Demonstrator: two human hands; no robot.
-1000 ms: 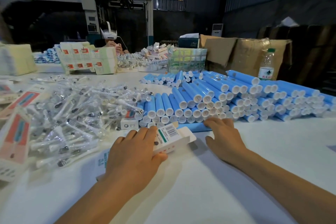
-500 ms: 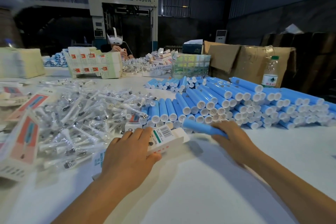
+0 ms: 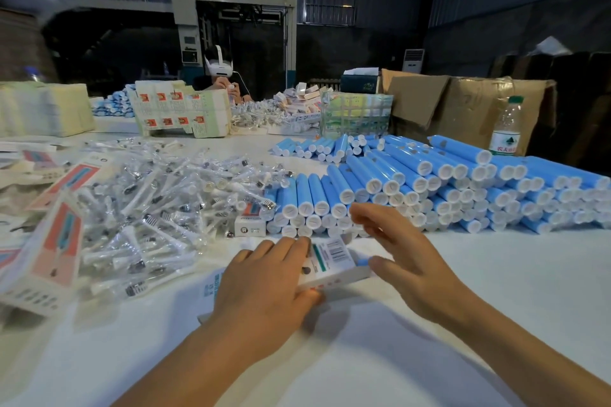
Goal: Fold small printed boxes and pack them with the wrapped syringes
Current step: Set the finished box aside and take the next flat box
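Observation:
My left hand (image 3: 264, 277) grips a small white printed box (image 3: 334, 261) lying on the white table (image 3: 496, 291), barcode side up, fingers over its top and thumb under its near edge. My right hand (image 3: 410, 261) is at the box's right end, fingers spread over it. A blue tube's tip (image 3: 362, 262) shows between its thumb and the box; the rest of the tube is hidden under the hand. A heap of wrapped syringes (image 3: 148, 208) lies to the left. A stack of blue tubes (image 3: 429, 188) lies behind my hands.
Another small box (image 3: 250, 225) sits between the two heaps. Flat printed cartons (image 3: 56, 241) lie at the left edge and a flat one (image 3: 211, 287) under my left hand. A water bottle (image 3: 506, 129), cardboard boxes (image 3: 463, 102) and a person (image 3: 220, 76) are beyond.
My right hand picked a blue tube from the front of the stack and brought it down-left to the box's right end. My left hand kept hold of the box.

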